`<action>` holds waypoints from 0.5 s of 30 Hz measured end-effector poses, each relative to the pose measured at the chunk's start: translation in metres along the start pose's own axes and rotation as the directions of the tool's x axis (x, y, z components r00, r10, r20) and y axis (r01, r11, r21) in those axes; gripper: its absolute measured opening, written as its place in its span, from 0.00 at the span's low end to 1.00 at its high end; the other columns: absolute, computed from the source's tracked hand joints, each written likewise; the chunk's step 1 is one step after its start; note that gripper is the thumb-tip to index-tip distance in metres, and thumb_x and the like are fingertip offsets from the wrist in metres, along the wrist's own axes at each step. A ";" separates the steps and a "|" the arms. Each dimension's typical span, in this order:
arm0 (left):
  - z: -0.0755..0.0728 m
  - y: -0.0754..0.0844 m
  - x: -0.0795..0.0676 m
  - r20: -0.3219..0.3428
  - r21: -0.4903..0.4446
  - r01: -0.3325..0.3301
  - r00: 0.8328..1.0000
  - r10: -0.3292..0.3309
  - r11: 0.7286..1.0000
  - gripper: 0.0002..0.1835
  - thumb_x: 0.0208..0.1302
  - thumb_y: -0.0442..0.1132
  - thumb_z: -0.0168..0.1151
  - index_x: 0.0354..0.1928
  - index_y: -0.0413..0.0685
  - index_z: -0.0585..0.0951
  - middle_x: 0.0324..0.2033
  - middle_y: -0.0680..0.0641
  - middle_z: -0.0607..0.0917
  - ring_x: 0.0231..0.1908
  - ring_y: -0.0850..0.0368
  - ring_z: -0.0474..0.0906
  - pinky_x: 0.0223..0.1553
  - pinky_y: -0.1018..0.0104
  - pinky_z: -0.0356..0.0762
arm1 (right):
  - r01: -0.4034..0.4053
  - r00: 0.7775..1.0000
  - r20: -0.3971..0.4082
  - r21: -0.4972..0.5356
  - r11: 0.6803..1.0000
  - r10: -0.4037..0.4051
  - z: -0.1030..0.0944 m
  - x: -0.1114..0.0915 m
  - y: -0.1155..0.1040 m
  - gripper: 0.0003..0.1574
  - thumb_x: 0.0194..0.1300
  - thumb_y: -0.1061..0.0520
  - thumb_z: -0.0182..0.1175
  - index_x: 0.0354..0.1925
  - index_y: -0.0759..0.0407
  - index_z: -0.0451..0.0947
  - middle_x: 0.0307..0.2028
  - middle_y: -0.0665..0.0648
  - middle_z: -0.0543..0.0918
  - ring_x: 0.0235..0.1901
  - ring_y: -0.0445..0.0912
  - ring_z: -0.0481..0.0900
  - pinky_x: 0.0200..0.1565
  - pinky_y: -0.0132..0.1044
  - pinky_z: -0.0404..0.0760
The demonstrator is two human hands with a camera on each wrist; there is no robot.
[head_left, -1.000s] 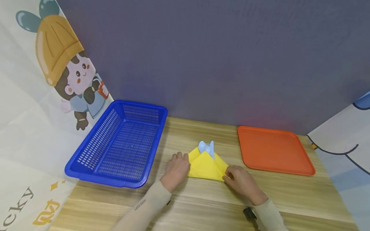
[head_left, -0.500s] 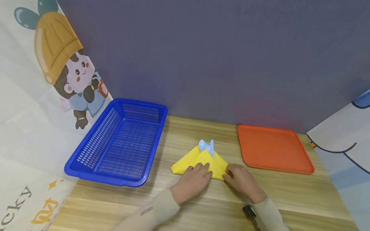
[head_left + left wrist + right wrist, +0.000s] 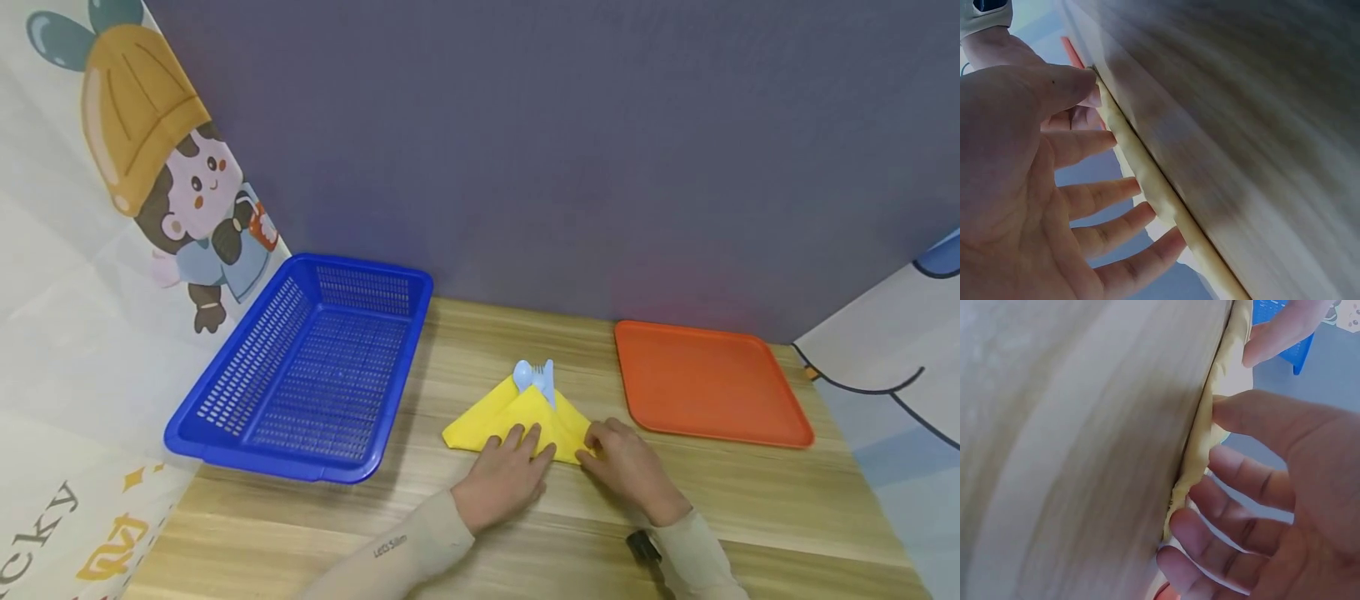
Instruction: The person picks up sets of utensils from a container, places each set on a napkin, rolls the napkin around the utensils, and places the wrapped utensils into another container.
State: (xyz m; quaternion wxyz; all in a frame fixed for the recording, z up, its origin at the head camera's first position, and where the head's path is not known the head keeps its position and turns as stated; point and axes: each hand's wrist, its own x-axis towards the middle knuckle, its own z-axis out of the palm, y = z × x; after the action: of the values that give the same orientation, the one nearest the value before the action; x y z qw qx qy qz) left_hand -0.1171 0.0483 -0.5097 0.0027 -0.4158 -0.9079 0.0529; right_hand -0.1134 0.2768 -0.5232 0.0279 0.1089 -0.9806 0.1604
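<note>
A yellow napkin (image 3: 483,421), folded into a broad triangular shape, lies on the wooden table. From its top fold stick out a light blue spoon (image 3: 522,375), a fork (image 3: 538,377) and a knife (image 3: 550,383); their lower parts are hidden inside. My left hand (image 3: 504,482) rests its spread, nearly straight fingertips on the napkin's front middle. At the right corner, my right hand (image 3: 628,468) pinches the fabric between thumb and curled fingers. The right wrist view shows that thumb on the rolled napkin edge (image 3: 1197,447).
A blue perforated basket (image 3: 401,392) stands on the left side of the table (image 3: 525,550). An orange tray (image 3: 712,383) lies at the right. A grey partition (image 3: 525,167) rises along the back, with printed sheets at both sides.
My left hand has let go of the napkin's left corner and moved right onto its front middle. The right hand stays at the right corner.
</note>
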 end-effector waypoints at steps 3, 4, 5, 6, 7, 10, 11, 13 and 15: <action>0.002 0.001 0.002 0.022 -0.001 0.006 1.000 -0.006 1.000 0.30 0.74 0.60 0.50 0.73 0.60 0.68 0.70 0.45 0.69 0.65 0.47 0.67 0.51 0.53 0.77 | -0.014 1.000 -0.025 -0.028 1.000 0.013 -0.001 -0.001 0.000 0.23 0.55 0.51 0.76 0.42 0.61 0.78 0.32 0.54 0.75 0.28 0.45 0.70 0.27 0.40 0.76; 0.003 0.001 0.002 0.029 0.000 0.008 1.000 -0.008 1.000 0.30 0.74 0.60 0.50 0.73 0.61 0.67 0.70 0.45 0.68 0.65 0.47 0.67 0.52 0.53 0.77 | -0.018 0.999 -0.035 -0.037 0.999 0.016 -0.001 -0.002 0.000 0.27 0.55 0.50 0.76 0.45 0.63 0.78 0.34 0.56 0.76 0.29 0.46 0.72 0.28 0.42 0.77; 0.003 0.001 0.003 0.036 0.000 0.009 0.999 -0.009 1.000 0.30 0.74 0.60 0.50 0.74 0.61 0.67 0.70 0.45 0.68 0.65 0.47 0.66 0.52 0.52 0.77 | -0.024 0.999 -0.041 -0.043 0.999 0.022 -0.001 -0.002 0.000 0.30 0.55 0.49 0.76 0.48 0.65 0.77 0.35 0.59 0.76 0.30 0.48 0.73 0.29 0.43 0.78; 0.003 0.002 0.003 0.040 0.001 0.010 0.999 -0.010 1.000 0.30 0.74 0.61 0.50 0.74 0.61 0.67 0.70 0.45 0.68 0.65 0.47 0.66 0.52 0.52 0.77 | -0.032 0.998 -0.046 -0.050 0.998 0.030 -0.001 -0.002 0.000 0.33 0.55 0.48 0.76 0.50 0.66 0.77 0.37 0.61 0.77 0.31 0.49 0.74 0.30 0.45 0.79; 0.003 0.002 0.003 0.041 0.001 0.012 0.999 -0.012 1.000 0.30 0.74 0.61 0.50 0.74 0.61 0.67 0.70 0.45 0.68 0.65 0.47 0.66 0.52 0.52 0.77 | -0.039 0.998 -0.050 -0.056 0.998 0.036 -0.001 -0.003 0.000 0.35 0.55 0.47 0.76 0.52 0.67 0.76 0.38 0.62 0.77 0.32 0.50 0.75 0.31 0.46 0.80; 0.002 0.002 0.003 0.046 0.000 0.016 0.999 -0.016 1.000 0.30 0.74 0.61 0.50 0.74 0.62 0.67 0.70 0.45 0.68 0.66 0.47 0.66 0.52 0.52 0.77 | -0.067 0.997 -0.043 -0.059 0.996 0.064 -0.002 -0.003 0.000 0.38 0.55 0.45 0.76 0.54 0.69 0.76 0.38 0.63 0.77 0.33 0.51 0.75 0.33 0.48 0.81; 0.002 0.002 0.003 0.047 0.003 0.016 0.999 -0.016 1.000 0.30 0.74 0.61 0.50 0.74 0.61 0.67 0.70 0.45 0.68 0.66 0.47 0.66 0.52 0.52 0.77 | -0.077 0.996 -0.040 -0.060 0.995 0.074 -0.002 -0.003 0.000 0.38 0.55 0.45 0.76 0.54 0.69 0.76 0.37 0.62 0.77 0.33 0.51 0.75 0.33 0.48 0.80; 0.000 0.003 0.003 0.051 0.009 0.017 0.999 -0.017 1.000 0.31 0.73 0.61 0.51 0.73 0.61 0.67 0.69 0.45 0.69 0.66 0.47 0.66 0.51 0.52 0.77 | -0.089 0.996 -0.037 -0.061 0.994 0.087 -0.003 -0.002 0.001 0.38 0.55 0.45 0.76 0.52 0.70 0.77 0.35 0.61 0.77 0.32 0.51 0.75 0.33 0.48 0.80; -0.002 0.004 0.003 0.057 0.014 0.019 0.998 -0.020 1.000 0.31 0.73 0.61 0.52 0.73 0.62 0.67 0.69 0.45 0.68 0.66 0.47 0.65 0.51 0.52 0.77 | -0.101 0.995 -0.031 -0.057 0.993 0.099 -0.003 -0.002 0.001 0.36 0.54 0.45 0.76 0.50 0.70 0.77 0.34 0.60 0.77 0.32 0.50 0.75 0.33 0.48 0.80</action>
State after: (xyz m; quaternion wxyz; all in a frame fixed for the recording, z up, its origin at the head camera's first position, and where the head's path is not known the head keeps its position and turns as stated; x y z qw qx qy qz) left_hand -0.1165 0.0532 -0.5087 -0.0202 -0.4053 -0.9112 0.0708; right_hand -0.1116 0.2792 -0.5209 0.0370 0.0565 -0.9886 0.1342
